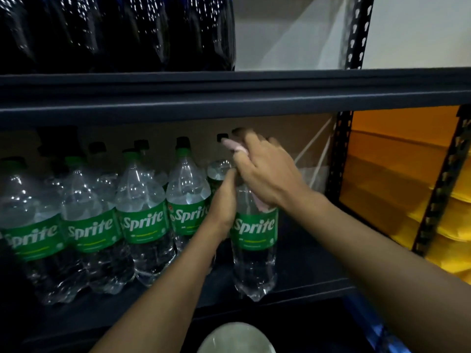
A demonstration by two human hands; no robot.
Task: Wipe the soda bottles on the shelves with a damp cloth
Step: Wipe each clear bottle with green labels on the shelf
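You face a dark metal rack in a dim room with a pale wall behind it. Its thick, smooth beam (229,95) crosses the view at 12 o'clock, and a perforated upright (339,154) stands at 3 o'clock. On the level above, glossy dark bottles (114,31) crowd the 11 o'clock corner. The lower shelf (305,263) is a flat, matte dark board.

A row of Sprite bottles (142,225) runs from 9 o'clock toward the centre: clear, ribbed plastic with green labels and green or dark caps. The Sprite bottle (254,238) you are handling stands upright at the right end of that row, near the shelf's front edge.

Your left hand (224,200) grips its shoulder, fingers curled round the plastic. Your right hand (267,171) covers its neck, fingers clamped on a soft pink cloth (230,145) bunched over the top.

Yellow stacked sheets (446,225) lie beyond the upright at 3 o'clock. A pale round rim (237,337) shows at 6 o'clock.
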